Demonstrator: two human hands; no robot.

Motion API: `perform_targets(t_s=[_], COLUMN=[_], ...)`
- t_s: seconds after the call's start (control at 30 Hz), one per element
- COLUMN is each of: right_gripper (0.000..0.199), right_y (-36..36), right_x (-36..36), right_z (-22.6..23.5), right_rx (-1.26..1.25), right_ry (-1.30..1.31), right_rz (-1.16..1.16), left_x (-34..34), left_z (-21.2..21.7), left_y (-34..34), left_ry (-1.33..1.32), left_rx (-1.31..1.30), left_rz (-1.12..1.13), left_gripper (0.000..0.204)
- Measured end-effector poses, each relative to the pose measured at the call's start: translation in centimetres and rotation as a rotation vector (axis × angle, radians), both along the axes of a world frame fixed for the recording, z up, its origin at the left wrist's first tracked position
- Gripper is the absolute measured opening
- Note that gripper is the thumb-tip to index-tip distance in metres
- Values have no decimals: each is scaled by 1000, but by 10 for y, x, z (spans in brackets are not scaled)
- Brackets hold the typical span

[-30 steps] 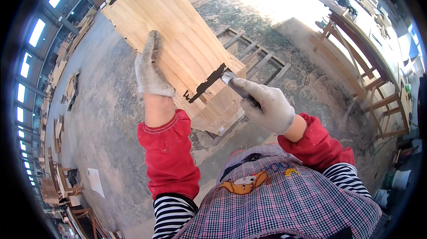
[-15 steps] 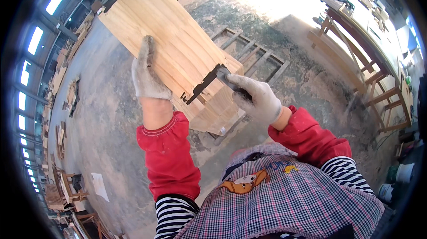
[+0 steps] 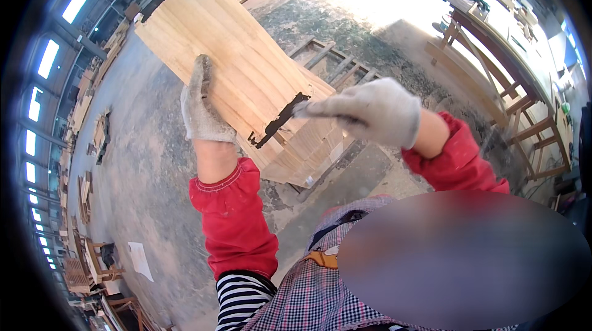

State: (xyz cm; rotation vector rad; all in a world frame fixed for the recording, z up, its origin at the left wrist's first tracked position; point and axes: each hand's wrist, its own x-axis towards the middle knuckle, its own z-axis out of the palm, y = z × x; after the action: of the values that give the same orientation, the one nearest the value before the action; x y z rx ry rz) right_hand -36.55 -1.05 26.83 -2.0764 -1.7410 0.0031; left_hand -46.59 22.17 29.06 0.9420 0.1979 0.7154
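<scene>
Hands (image 3: 203,106) in grimy white knit gloves; red sleeve covers, striped cuffs, seemingly checked apron.

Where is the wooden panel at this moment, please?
In the head view, the wooden panel is at upper centre, held up over the concrete floor; the gloved left hand supports its left edge and the gloved right hand its near end.
</scene>
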Motion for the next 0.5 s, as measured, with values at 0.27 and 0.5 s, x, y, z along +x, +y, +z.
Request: perform_targets(t_s=[0.27,0.5], right_gripper=[41,43], right_y=[-31,1], right_x=[8,-24], right_z=[-9,-64], right_rx=[187,484], right_ry=[-9,297], right_rz=[-136,-223], left_x=[4,4], left_z=[-11,1], left_y=[7,-8], left_ry=[23,52], left_rx=[13,-21], left_rz=[89,86], left_gripper=[43,42])
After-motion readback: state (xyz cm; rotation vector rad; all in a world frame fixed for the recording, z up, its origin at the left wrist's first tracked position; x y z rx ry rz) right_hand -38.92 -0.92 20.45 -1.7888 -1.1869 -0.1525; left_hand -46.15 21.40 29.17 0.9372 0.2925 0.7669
